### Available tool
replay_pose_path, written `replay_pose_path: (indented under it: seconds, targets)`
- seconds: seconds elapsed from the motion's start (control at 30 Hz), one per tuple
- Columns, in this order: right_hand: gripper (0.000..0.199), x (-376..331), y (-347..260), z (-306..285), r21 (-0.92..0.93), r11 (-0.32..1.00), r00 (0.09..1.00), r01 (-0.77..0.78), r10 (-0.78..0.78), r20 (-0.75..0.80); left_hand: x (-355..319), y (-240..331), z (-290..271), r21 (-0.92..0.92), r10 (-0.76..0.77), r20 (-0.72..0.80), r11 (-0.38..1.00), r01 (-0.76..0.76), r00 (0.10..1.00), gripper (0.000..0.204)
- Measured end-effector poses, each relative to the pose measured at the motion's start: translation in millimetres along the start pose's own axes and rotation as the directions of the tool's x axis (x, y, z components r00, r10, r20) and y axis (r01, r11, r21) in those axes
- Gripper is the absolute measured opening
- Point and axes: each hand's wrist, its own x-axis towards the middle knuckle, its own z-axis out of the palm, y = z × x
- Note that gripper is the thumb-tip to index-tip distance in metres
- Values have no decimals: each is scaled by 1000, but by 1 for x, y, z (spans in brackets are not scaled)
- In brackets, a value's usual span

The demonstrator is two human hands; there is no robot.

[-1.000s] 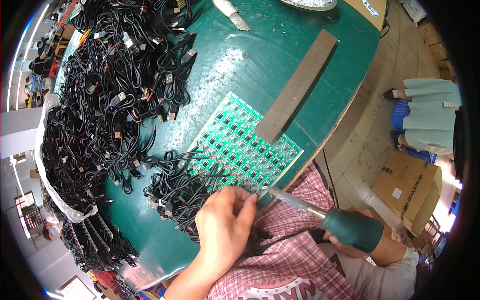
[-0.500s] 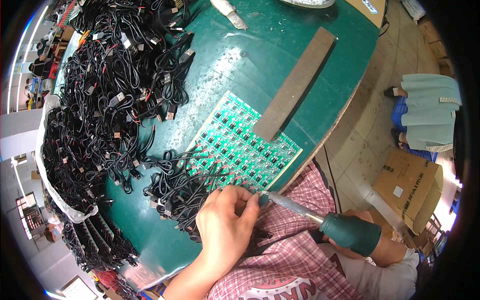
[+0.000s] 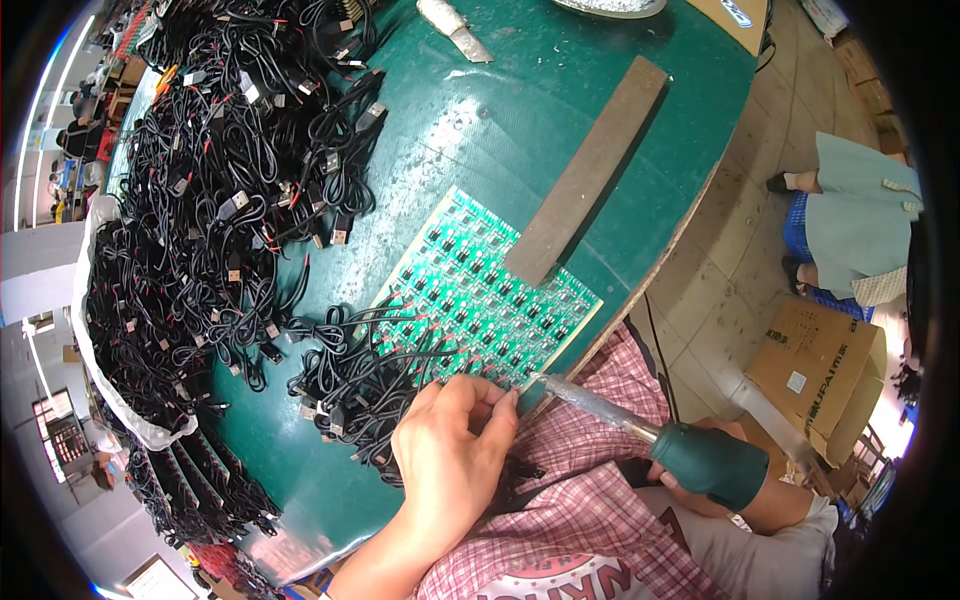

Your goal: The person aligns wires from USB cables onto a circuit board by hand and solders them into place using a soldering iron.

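Note:
My left hand (image 3: 452, 440) is closed at the near edge of the green circuit board panel (image 3: 480, 265). Thumb and forefinger pinch the end of a black USB cable, mostly hidden by the hand; part of it shows below the palm. My right hand (image 3: 690, 490) grips the green handle of a soldering iron (image 3: 605, 408), and its fingers are partly behind the handle. The iron's tip is at the panel's near right edge, just right of my left fingertips. Several black cables with red wire ends (image 3: 400, 350) lie over the panel's left near part.
A brown flat bar (image 3: 590, 170) rests across the panel's far right corner. Heaped USB cables (image 3: 230, 180) cover the table's left side, some in a white bag (image 3: 90, 330). A wrapped blade (image 3: 455, 30) lies at the back. A cardboard box (image 3: 815, 375) and a person (image 3: 860, 210) are at the right.
The soldering iron's tip has shifted slightly right and away from me, apart from my left fingertips. My left hand stays nearly in place. The person at the right has moved a little.

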Motion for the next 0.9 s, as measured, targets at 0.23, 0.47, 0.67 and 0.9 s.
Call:
replay_pose_path:
  seconds: [0.23,0.47,0.67,0.9]
  targets:
    - [7,2,-1,-2,-121,993,1000,-3,6,25,-1,0,-1,14,15,4,1000,-15,1000,12]
    - [36,49,-36,-14,201,977,996,76,-66,-54,-10,9,-42,435,303,110,842,-320,947,56]
    - [33,125,-54,11,879,449,987,162,-66,-148,7,-19,-48,555,232,143,786,-272,962,135]
    - [36,143,-38,27,887,440,981,142,-183,-66,-15,-31,-36,592,315,194,717,-367,929,94]
